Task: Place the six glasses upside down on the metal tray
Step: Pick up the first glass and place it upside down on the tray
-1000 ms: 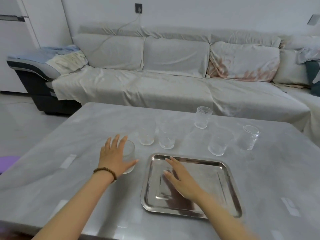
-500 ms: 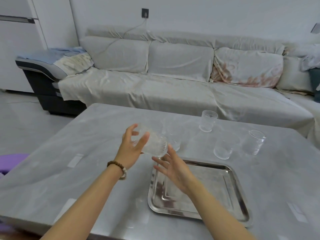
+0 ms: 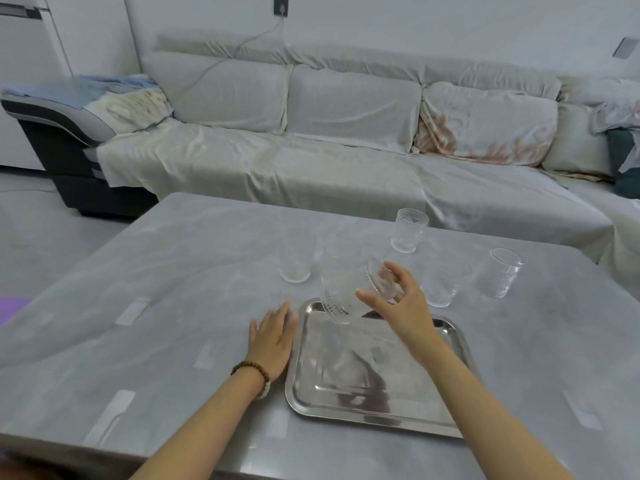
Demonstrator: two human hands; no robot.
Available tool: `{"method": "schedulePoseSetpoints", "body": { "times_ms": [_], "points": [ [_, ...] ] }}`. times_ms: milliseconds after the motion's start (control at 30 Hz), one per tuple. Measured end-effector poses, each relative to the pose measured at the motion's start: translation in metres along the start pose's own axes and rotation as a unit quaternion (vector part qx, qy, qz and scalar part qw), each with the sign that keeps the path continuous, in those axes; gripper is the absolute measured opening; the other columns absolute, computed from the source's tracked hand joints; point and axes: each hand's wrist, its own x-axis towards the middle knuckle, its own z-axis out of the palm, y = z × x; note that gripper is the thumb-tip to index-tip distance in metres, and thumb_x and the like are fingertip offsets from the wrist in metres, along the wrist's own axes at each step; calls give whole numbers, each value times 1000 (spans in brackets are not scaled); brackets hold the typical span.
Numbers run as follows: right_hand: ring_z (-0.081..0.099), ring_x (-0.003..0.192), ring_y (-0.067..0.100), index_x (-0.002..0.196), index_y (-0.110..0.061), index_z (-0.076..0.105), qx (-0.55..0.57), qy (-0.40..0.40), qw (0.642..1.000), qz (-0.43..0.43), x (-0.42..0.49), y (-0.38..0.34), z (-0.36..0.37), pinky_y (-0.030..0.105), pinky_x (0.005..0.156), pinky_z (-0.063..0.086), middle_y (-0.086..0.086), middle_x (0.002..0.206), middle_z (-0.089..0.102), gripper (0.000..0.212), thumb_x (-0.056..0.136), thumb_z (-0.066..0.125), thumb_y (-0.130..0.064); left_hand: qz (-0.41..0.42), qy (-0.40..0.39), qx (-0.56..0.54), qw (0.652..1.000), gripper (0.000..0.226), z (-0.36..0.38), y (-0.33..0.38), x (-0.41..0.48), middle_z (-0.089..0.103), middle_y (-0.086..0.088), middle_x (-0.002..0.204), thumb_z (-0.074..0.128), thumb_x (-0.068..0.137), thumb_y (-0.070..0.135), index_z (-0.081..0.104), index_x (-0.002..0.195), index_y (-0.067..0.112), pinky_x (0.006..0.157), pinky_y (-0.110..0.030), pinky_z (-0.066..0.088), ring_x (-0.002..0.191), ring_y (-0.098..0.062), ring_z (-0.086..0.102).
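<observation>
Glass (image 3: 349, 292), tilted mouth-down, is gripped by right hand (image 3: 405, 306) at frame centre, above the far-left corner of the metal tray (image 3: 346, 407). Left hand (image 3: 273, 337) lies flat, fingers spread, on grey table (image 3: 156, 306) just beside the tray's left edge. Sheet-draped sofa (image 3: 311, 133) spans the upper frame.

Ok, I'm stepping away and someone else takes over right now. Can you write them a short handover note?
Right hand: holds one glass, tilted, above the far-left corner of the metal tray.
Left hand: empty, flat on the table beside the tray's left edge.
Glasses upright on the table beyond the tray: four clearly seen; a sixth I cannot make out.
Done: none on the tray.
Left: set this one mouth down, then the others.
</observation>
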Motion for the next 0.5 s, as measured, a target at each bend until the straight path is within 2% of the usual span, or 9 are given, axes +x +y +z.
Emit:
{"method": "schedulePoseSetpoints", "body": {
  "times_ms": [67,167,267,500],
  "points": [
    [60,109,7,128,-28,48,-52,-23,998,-25,3,7,1,30,86,57,-12,122,56,78,61,87,-34,23,3,56,998,53,8,-9,2,25,5,155,14,98,44,18,148,26,116,-37,-12,146,-11,4],
    [58,114,14,132,-23,47,-117,-60,990,-47,3,17,10,32,94,53,-3,127,58,80,63,87,-29,61,19,90,994,51,13,-11,5,27,5,154,14,99,43,17,148,28,116,-35,-10,145,-11,8],
    [56,117,11,135,-24,45,-156,-89,982,-58,1,23,18,30,100,47,-3,132,56,83,64,86,-31,68,25,102,992,52,14,-14,6,28,6,154,15,98,44,18,148,28,116,-33,-7,145,-10,10],
    [51,122,10,139,-26,42,-182,-113,975,-67,5,24,31,36,106,43,-6,135,53,86,65,84,-36,79,14,126,989,47,14,-14,6,33,7,152,17,100,37,20,146,31,117,-34,-4,144,-9,12]
  ]
}}
